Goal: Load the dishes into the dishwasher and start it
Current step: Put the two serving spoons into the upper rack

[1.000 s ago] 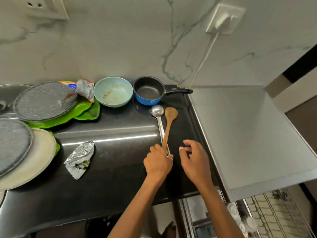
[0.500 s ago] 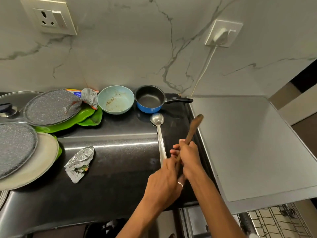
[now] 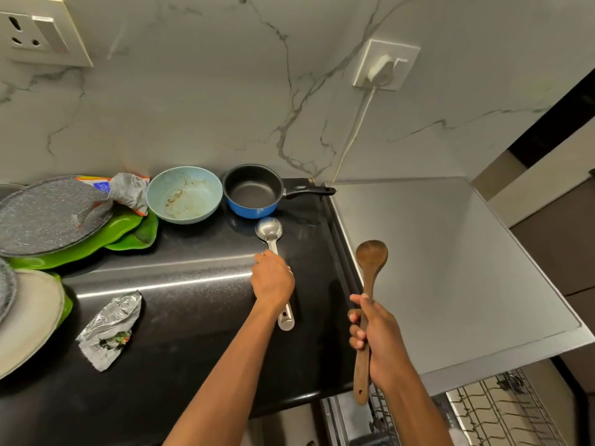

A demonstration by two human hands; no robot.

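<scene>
Two utensils, one per hand: right hand [image 3: 377, 344] grips the wooden spoon [image 3: 371, 257], left hand [image 3: 273, 279] curls round the steel ladle [image 3: 269, 229].

Warm, fairly dim indoor light falls from overhead. It leaves a long white streak of glare across the glossy black surface [image 3: 180, 317] and a small highlight in the bowl of the steel ladle [image 3: 269, 230]. Shadows are soft and short, pooling beside the blue saucepan [image 3: 252, 196]. The marble wall [image 3: 193, 117] is evenly lit, while the far right edge falls dark. Wide-angle distortion tilts the wall socket [image 3: 38, 33] at top left. The wooden spoon [image 3: 371, 259] reads sharp. The wire rack [image 3: 502, 410] at bottom right looks softer.
</scene>
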